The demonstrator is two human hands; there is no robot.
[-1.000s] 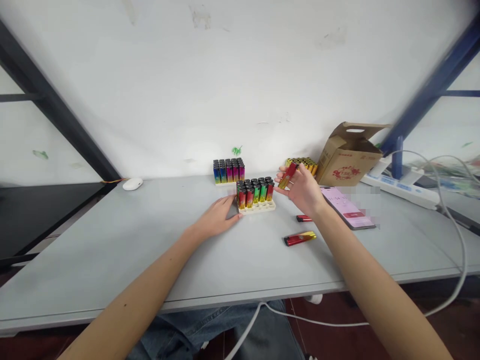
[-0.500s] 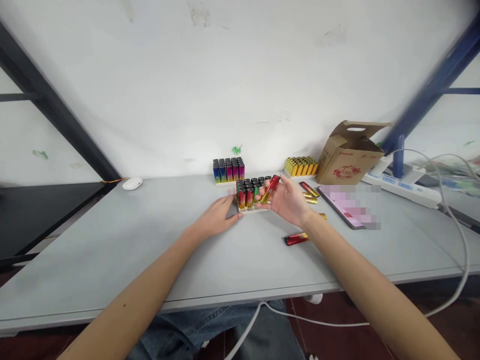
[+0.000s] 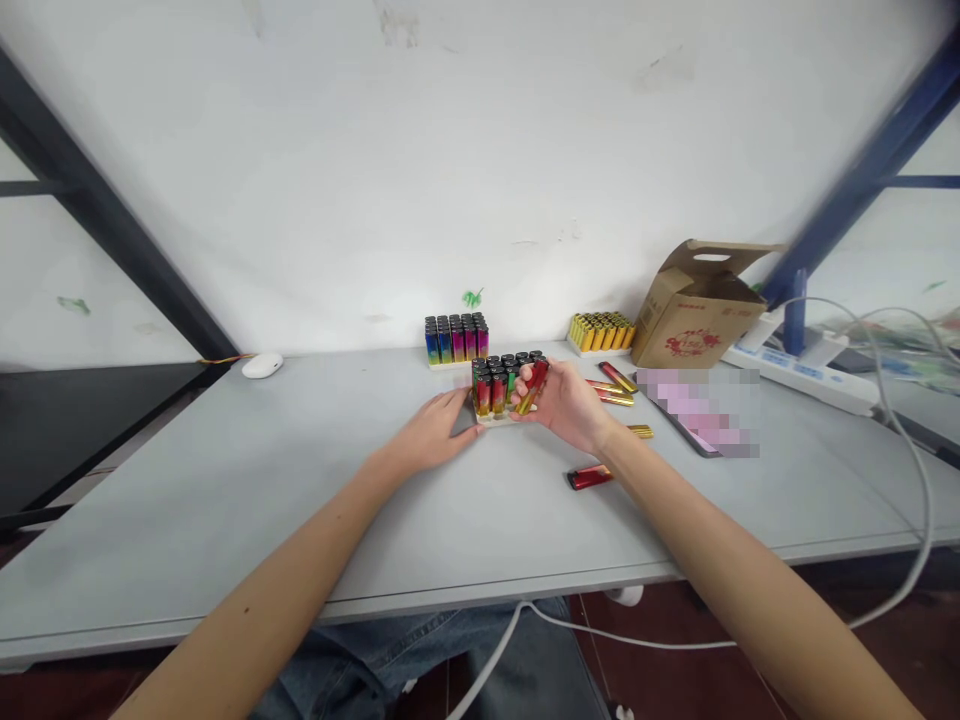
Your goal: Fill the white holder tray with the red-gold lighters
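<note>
My right hand is shut on a red-and-gold disposable lighter, holding it tilted over the right end of a cream tray. That tray holds upright gradient-coloured lighters with black tops, and my hand hides its right part. My left hand lies on the table with its fingertips against the tray's left end, holding nothing. Loose red-and-gold lighters lie to the right of the tray, with others nearer the back.
A filled rack of multicoloured lighters and a rack of yellow ones stand at the wall. Right of them are an open cardboard box, a pixelated phone and a power strip. A white mouse lies far left.
My right hand has moved left and down with the lighter, from near the yellow rack to above the tray's right end. My left hand has stayed at the tray.
</note>
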